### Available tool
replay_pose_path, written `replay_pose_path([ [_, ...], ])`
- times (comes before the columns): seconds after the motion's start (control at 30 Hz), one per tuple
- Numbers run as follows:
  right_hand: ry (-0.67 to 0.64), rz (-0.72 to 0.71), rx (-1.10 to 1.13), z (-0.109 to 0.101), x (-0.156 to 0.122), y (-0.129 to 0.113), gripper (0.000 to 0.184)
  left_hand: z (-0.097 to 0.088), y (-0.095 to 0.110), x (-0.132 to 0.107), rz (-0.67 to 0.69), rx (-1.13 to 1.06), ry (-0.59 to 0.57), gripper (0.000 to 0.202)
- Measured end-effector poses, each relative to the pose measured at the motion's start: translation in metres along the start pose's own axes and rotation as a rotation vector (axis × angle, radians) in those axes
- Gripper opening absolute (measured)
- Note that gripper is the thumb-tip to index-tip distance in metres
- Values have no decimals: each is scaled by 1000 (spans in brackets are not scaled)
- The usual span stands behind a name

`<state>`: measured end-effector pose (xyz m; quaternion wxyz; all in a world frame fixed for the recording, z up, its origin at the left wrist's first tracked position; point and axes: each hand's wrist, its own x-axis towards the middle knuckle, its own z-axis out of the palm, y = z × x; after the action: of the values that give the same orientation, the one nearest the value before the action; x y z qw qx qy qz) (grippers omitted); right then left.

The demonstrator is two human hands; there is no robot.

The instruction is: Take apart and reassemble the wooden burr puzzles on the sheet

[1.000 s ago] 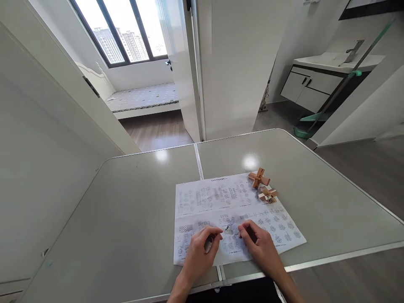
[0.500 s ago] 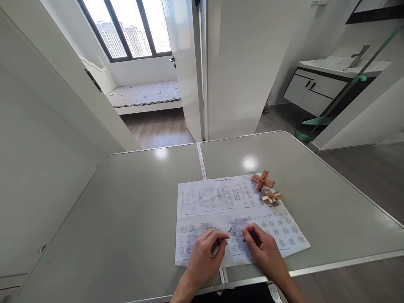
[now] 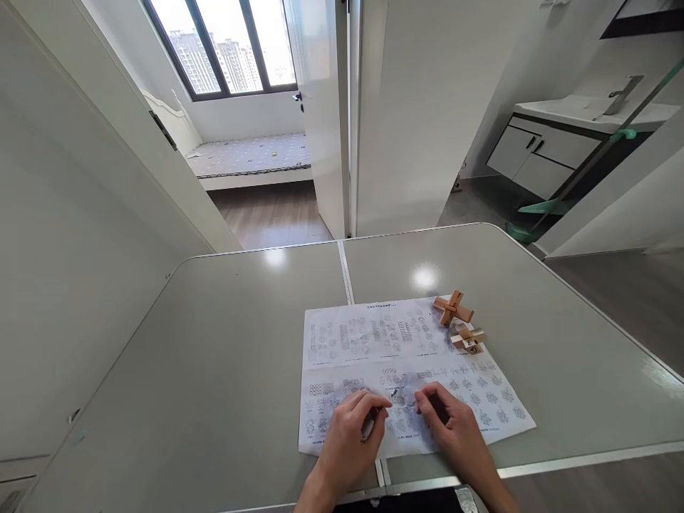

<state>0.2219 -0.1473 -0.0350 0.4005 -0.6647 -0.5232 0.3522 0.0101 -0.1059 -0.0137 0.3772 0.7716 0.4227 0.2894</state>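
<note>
A large printed sheet (image 3: 342,363), covered in small line diagrams, lies on the table under both hands. My left hand (image 3: 355,431) is over its lower middle, thumb and forefinger curled together; anything between them is too small to make out. A short way to the right, my right hand (image 3: 454,427) has its thumb and forefinger pinched the same way, with no clear object showing. In the gap between the hands is a small dark speck (image 3: 394,392). Two wooden interlocking puzzles, a brown cross (image 3: 453,308) and a paler lettered one (image 3: 468,339), sit at the sheet's upper right, apart from both hands.
The grey-green table (image 3: 240,370) has a metal seam (image 3: 346,274) down its middle and a metal rim. Beyond it stand an open door (image 3: 320,107), a bed (image 3: 256,157) and a washbasin cabinet (image 3: 539,149). A wall (image 3: 80,214) runs along the left.
The whole view has shifted slightly, so things appear a little further right. Both hands keep nearly the same pose over the sheet, and the wooden puzzles stay in place.
</note>
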Motion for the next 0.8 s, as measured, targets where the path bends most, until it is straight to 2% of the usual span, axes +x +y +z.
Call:
replay_pose_path([
  [0.33, 21, 4, 6, -1, 0, -9, 48, -2, -1, 0, -60, -40, -27, 18],
  [0.8, 25, 19, 14, -1, 0, -11, 47, -5, 5, 3, -53, -46, -1, 18],
])
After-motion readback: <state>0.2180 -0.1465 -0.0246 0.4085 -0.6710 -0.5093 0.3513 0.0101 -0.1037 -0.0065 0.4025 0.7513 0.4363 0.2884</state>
